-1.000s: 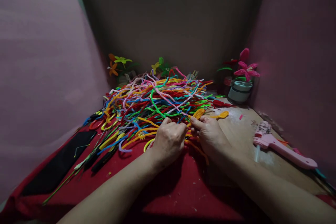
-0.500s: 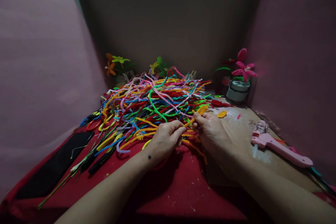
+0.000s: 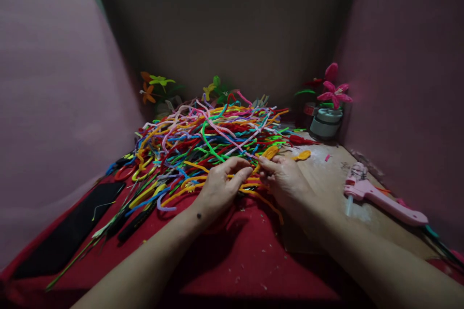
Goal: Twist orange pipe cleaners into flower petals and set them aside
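My right hand [image 3: 286, 176] pinches an orange pipe cleaner [image 3: 270, 152], whose upper part is bent into a petal-like loop above the fingers. Close on its left, my left hand [image 3: 226, 181] has thumb and index finger closed at the lower end of the same piece; the tips partly hide it. Behind both hands rises a big tangled heap of coloured pipe cleaners [image 3: 213, 128]. Several loose orange strands lie beneath the hands on the red cloth [image 3: 253, 260]. A finished-looking orange petal [image 3: 302, 155] rests on the board beyond my right hand.
A pink glue gun [image 3: 384, 200] lies on the brown board [image 3: 326, 178] at right. Behind it stands a grey jar [image 3: 326, 124] beside pink pipe-cleaner flowers [image 3: 335, 92]. At left are a black phone-like slab [image 3: 68, 231], scissors with red handles [image 3: 125, 173] and green stems [image 3: 78, 260].
Both hands have shifted slightly left in view, with the orange piece between them. The left fingertips have moved a little along it, and the whole view has shifted slightly.
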### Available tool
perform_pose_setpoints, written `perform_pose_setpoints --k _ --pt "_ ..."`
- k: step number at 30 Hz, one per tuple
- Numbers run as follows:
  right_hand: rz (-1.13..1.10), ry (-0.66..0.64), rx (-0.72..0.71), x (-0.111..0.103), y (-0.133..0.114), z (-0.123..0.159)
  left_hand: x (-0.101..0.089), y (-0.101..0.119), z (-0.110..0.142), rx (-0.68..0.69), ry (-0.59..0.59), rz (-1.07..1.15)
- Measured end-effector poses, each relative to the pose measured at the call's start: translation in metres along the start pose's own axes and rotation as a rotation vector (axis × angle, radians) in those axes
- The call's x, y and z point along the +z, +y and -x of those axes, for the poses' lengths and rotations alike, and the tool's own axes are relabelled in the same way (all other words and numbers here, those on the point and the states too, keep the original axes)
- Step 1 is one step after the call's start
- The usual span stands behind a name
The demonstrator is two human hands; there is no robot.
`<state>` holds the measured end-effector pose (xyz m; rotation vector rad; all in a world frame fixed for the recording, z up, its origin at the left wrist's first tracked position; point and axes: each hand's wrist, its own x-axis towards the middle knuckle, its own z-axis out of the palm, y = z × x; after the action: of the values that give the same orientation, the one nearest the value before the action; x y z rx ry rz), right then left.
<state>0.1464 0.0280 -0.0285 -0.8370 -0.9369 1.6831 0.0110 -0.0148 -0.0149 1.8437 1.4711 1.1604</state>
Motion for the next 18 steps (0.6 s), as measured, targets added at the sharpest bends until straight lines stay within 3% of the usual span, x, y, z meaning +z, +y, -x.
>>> perform_pose_setpoints --k 4,11,18 --pt "-0.053 -0.107 0.067 0.0031 0.0055 0.0036 -0.0001 -0.0003 -0.0028 -0.064 0.076 0.194" --pt "-0.145 -0.251 0.091 0.0026 0.0089 0.0046 -0.0011 0.0013 -0.0016 -0.169 0.098 0.28" --pt "-0.067 -0.235 0.085 0.0023 0.0049 0.0042 -0.0062 0.0028 -0.0024 -0.224 0.053 0.29"
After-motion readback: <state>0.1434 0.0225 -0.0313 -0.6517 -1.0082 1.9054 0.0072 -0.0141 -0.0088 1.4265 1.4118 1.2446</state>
